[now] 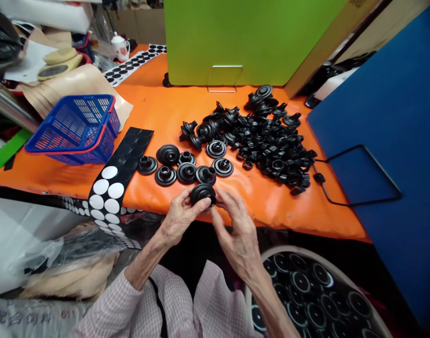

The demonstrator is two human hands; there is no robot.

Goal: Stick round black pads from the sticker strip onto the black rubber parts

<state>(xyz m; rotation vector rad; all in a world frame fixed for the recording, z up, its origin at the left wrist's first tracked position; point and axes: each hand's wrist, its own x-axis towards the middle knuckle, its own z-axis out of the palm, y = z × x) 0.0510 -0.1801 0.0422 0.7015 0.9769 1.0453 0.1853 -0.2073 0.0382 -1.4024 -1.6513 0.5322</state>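
Black disc is clamped by left hand fingers, just below frame centre; right hand grip can't be told. Likely light, stiff, slick; best taken by the rim.

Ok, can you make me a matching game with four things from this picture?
Things
1. Black wheel-like part
2. Basket
3. White circles
4. Round tub

Clues
A. On a dark strip
B. Filled with black discs
C. Held in the left hand
D. Blue, with slotted sides

Right pairs: 1-C, 2-D, 3-A, 4-B
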